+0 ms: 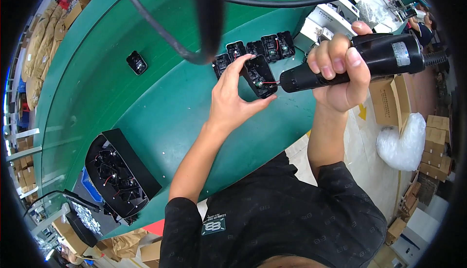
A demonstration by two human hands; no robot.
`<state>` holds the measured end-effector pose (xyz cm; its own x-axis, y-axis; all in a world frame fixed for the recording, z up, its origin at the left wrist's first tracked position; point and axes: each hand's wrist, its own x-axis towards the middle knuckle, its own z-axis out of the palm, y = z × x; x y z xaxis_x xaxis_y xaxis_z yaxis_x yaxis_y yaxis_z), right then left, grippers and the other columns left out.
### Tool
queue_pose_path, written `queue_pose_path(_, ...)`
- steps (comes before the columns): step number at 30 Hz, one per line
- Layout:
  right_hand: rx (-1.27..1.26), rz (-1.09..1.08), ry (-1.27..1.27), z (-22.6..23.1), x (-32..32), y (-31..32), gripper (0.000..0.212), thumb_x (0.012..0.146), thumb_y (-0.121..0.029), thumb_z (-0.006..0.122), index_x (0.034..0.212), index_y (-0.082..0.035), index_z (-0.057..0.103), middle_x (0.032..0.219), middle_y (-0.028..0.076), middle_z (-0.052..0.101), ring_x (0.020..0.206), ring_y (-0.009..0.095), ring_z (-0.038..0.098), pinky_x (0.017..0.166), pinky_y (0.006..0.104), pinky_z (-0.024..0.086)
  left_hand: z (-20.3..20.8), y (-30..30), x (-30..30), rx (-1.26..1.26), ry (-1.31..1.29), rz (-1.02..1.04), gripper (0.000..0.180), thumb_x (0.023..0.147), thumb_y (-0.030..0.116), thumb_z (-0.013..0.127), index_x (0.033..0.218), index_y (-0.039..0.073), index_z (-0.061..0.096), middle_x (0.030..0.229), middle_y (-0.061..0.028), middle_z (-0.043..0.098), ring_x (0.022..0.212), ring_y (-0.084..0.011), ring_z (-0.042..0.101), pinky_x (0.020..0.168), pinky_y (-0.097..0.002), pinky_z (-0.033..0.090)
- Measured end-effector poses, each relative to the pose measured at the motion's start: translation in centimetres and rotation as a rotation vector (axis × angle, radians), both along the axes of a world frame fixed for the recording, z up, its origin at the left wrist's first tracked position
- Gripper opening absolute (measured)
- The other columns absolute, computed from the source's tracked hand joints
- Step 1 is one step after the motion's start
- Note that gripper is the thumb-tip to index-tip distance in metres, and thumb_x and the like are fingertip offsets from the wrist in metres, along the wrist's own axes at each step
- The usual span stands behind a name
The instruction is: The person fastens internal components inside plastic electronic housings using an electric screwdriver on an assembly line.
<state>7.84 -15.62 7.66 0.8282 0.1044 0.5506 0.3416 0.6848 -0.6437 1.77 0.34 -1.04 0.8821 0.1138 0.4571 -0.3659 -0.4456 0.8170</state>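
My left hand (pixel 232 95) grips a black plastic housing (pixel 258 68) by its sides, thumb along the near edge and fingers on the far one. Inside the housing a small circuit board and a red wire show. My right hand (pixel 340 68) is wrapped around a black electric screwdriver (pixel 389 56), held sideways with its tip pointing left. That tip meets the right side of the housing; whether it sits on a screw is too small to tell. Just beyond, several similar black housings (pixel 270 46) stand in a row on the green table (pixel 194 122).
One more black housing (pixel 136 62) lies on the green surface at the far left. A black bin (pixel 131 166) full of wired parts stands at the near left. Dark cables (pixel 146 15) hang across the top. White boxes (pixel 316 25) sit at the far right, with cartons (pixel 389 100) on the floor.
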Motion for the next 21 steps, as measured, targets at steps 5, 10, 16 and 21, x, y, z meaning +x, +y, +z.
queue_pose_path(5,-0.077,0.031,-0.059,-0.9,0.5,-0.1,0.040,0.090,-0.014,0.046,0.128,-0.006,0.038,0.068,0.000,0.042,0.057,0.010,0.045,0.057,0.0281,0.042,-0.3,0.1,0.2,-0.014,0.011,-0.013,0.082,0.055,0.020,0.088,0.125,0.005,0.049,0.117,-0.0164,0.059,0.106,-0.0308,0.060,0.092,-0.0371,0.049)
queue_pose_path(10,-0.077,0.025,-0.034,-1.2,0.5,0.0,0.039,0.090,-0.015,0.046,0.127,-0.006,0.039,0.069,0.000,0.043,0.057,0.009,0.045,0.057,0.0280,0.042,-0.4,0.2,0.2,0.048,-0.021,-0.006,0.086,0.053,0.020,0.090,0.127,0.001,0.049,0.120,-0.0157,0.057,0.103,-0.0252,0.062,0.086,-0.0367,0.053)
queue_pose_path(16,0.032,0.005,0.046,-0.8,0.4,0.0,0.041,0.085,-0.012,0.055,0.123,-0.005,0.041,0.063,0.003,0.044,0.051,0.013,0.046,0.052,0.0308,0.044,-0.5,0.1,0.3,0.060,-0.006,0.001,0.087,0.053,0.022,0.090,0.128,0.002,0.049,0.121,-0.0158,0.057,0.105,-0.0253,0.062,0.085,-0.0377,0.053)
queue_pose_path(21,0.024,0.012,0.041,-0.9,0.4,0.1,0.040,0.085,-0.012,0.054,0.122,-0.005,0.042,0.063,0.003,0.043,0.051,0.013,0.046,0.052,0.0301,0.044,-0.4,0.0,0.2,0.050,-0.004,-0.004,0.087,0.053,0.023,0.090,0.127,0.002,0.049,0.120,-0.0159,0.058,0.105,-0.0252,0.062,0.085,-0.0378,0.053)
